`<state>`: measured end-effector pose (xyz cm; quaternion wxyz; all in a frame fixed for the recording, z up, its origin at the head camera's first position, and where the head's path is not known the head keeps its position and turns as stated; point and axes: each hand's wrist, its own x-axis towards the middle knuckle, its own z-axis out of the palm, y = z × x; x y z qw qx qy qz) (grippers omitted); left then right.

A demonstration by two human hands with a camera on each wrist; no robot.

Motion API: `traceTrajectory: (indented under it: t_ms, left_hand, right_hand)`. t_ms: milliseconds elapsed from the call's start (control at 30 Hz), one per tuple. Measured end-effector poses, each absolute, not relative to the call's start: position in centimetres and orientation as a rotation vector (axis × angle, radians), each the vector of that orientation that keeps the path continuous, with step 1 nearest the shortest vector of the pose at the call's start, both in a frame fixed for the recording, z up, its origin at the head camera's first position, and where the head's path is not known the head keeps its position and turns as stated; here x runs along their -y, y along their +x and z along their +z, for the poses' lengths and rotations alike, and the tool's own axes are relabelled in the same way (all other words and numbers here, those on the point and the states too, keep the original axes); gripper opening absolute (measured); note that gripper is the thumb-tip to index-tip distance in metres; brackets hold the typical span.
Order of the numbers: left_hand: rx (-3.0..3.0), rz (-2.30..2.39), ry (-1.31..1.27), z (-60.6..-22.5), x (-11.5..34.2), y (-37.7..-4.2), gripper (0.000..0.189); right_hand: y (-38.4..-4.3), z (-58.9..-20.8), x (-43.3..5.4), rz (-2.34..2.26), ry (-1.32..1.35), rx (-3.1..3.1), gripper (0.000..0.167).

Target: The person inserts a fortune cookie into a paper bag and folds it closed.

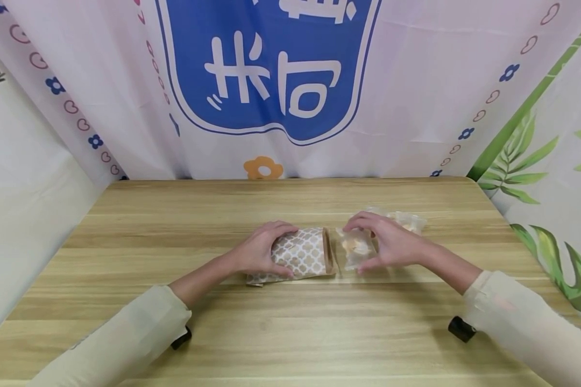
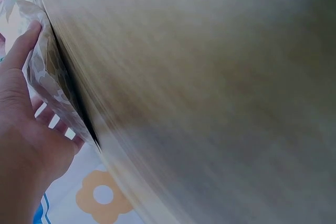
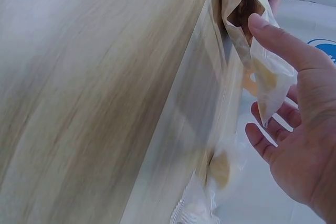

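A brown paper bag (image 1: 306, 248) with a white lattice pattern lies on its side on the table, its mouth facing right. My left hand (image 1: 257, 248) grips it from the left, fingers over the far edge and thumb along the near edge. Beside the mouth, my right hand (image 1: 392, 243) holds a clear plastic packet (image 1: 354, 246) with a pale yellowish snack piece inside. The right wrist view shows the thumb on one side of this packet (image 3: 269, 77) and the fingers behind it. There the bag's mouth (image 3: 244, 14) gapes, dark brown inside.
More clear snack packets (image 1: 409, 220) lie just behind my right hand. The wooden table (image 1: 290, 333) ends at a printed curtain (image 1: 392, 107) at the back. A dark device (image 1: 461, 329) shows under the right sleeve, another (image 1: 181, 338) by the left.
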<state>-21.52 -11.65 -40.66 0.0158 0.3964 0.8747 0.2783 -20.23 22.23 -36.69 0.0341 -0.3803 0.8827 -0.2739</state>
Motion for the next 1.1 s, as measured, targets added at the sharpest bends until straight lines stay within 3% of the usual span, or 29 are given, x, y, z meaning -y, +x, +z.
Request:
traceTrajectory:
  t_ms: [1100]
  left_hand:
    - [-2.723,0.866,1.221,-40.8,11.7,-21.6,0.099]
  right_hand:
    - [-20.6,-36.1,-19.9,-0.777,-1.160,-2.652,0.073]
